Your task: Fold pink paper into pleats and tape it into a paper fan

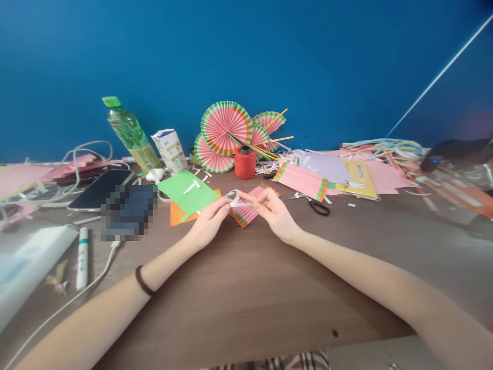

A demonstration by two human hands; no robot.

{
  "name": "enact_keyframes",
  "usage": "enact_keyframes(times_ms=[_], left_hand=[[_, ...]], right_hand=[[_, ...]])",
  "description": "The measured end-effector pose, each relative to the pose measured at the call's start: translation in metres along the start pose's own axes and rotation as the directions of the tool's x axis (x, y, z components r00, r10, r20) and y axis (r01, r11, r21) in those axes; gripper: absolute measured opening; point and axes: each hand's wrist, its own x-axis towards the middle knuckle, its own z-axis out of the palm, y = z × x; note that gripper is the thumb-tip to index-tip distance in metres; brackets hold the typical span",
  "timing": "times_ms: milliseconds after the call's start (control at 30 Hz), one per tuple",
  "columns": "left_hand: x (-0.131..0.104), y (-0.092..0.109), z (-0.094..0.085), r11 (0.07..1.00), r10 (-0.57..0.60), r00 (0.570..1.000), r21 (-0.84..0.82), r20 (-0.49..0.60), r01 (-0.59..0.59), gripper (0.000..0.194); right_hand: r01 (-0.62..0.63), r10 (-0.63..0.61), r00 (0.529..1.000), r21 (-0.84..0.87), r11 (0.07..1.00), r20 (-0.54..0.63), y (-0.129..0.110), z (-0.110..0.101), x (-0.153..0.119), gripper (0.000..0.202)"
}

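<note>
Between my two hands is a narrow roll of white tape [233, 194], a strip of it stretched across to the right. My left hand [210, 221] pinches the roll at its near side. The fingertips of my right hand [278, 216] are closed on the strip's other end. Right under them lies a pleated pink paper [246, 215] with green and orange edges, partly hidden by my fingers. A green sheet [188, 191] with white scraps on it rests over an orange sheet [177, 215] just left of my left hand. Black-handled scissors [319, 207] lie right of my right hand.
Watermelon-coloured paper fans [226, 127] stand against the blue wall behind a red thread spool [245, 163]. A green bottle [131, 133] and a carton [169, 150] are at back left. Another striped pink paper [301, 181] lies right. Phones, cables and a marker [82, 259] crowd the left.
</note>
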Motion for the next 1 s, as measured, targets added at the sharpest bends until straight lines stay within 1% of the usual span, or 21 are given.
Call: enact_keyframes(times_ms=[67,133,200,267,333,400,500,600,667,733,767,833,867,933,1000], left_hand=[[0.001,0.001,0.002,0.999,-0.015,0.999,0.043,-0.035,0.016,0.028],[0.001,0.001,0.005,0.997,-0.012,0.999,0.079,-0.048,0.016,0.029],[0.001,0.002,0.006,0.995,-0.003,0.998,0.096,-0.060,0.009,0.029],[0.000,0.002,0.007,0.995,0.002,0.998,0.100,-0.069,0.005,0.029],[0.000,0.003,0.006,0.996,0.002,0.998,0.086,-0.068,0.003,0.029],[0.001,0.003,0.005,0.999,0.002,0.998,0.052,-0.057,0.001,0.030],[0.001,0.002,0.001,1.000,0.012,0.999,0.007,-0.037,-0.011,0.030],[0.002,-0.002,-0.006,1.000,0.014,0.999,0.015,-0.052,-0.013,0.029],[0.005,-0.005,-0.011,0.997,0.022,0.995,0.076,-0.094,-0.015,0.030],[0.009,-0.011,-0.017,0.976,0.042,0.990,0.217,-0.138,-0.011,0.031],[0.010,-0.014,-0.019,0.950,0.055,0.988,0.313,-0.146,-0.007,0.032],[0.014,-0.020,-0.022,0.860,0.078,0.989,0.511,-0.130,0.000,0.035],[0.015,-0.024,-0.023,0.807,0.086,0.989,0.590,-0.117,0.000,0.036],[0.016,-0.030,-0.024,0.727,0.108,0.991,0.687,-0.082,-0.022,0.034],[0.016,-0.034,-0.023,0.676,0.128,0.990,0.735,-0.057,-0.045,0.032]], right_hand=[[0.031,-0.035,0.998,-0.075,0.997,-0.043,0.002,0.002,-0.002,0.018],[0.039,-0.051,0.996,-0.171,0.985,-0.067,0.003,0.003,-0.005,0.016],[0.023,-0.036,0.998,-0.246,0.969,-0.048,0.004,0.004,-0.008,0.016],[0.022,-0.021,1.000,-0.272,0.962,0.006,0.004,0.004,-0.009,0.017],[0.041,-0.027,0.998,-0.242,0.969,0.060,0.003,0.003,-0.009,0.017],[0.064,-0.049,0.995,-0.173,0.983,0.088,0.003,0.002,-0.007,0.017],[0.067,-0.059,0.994,-0.083,0.994,0.090,0.002,0.000,-0.004,0.020],[0.027,-0.025,0.997,-0.033,0.999,0.074,-0.001,-0.002,-0.003,0.026],[0.013,-0.011,0.997,-0.024,1.000,0.071,-0.004,-0.003,-0.002,0.027],[0.040,-0.038,0.998,-0.033,0.999,0.054,-0.007,-0.007,0.000,0.023],[0.059,-0.057,0.997,-0.048,0.997,0.043,-0.008,-0.010,0.002,0.020],[0.079,-0.077,0.997,-0.111,0.991,0.022,-0.011,-0.020,0.008,0.012],[0.067,-0.060,0.997,-0.172,0.983,0.047,-0.011,-0.027,0.010,0.016],[0.071,-0.035,0.992,-0.318,0.945,0.119,-0.011,-0.043,0.015,0.048],[0.081,0.015,0.979,-0.459,0.884,0.203,-0.007,-0.058,0.019,0.073]])
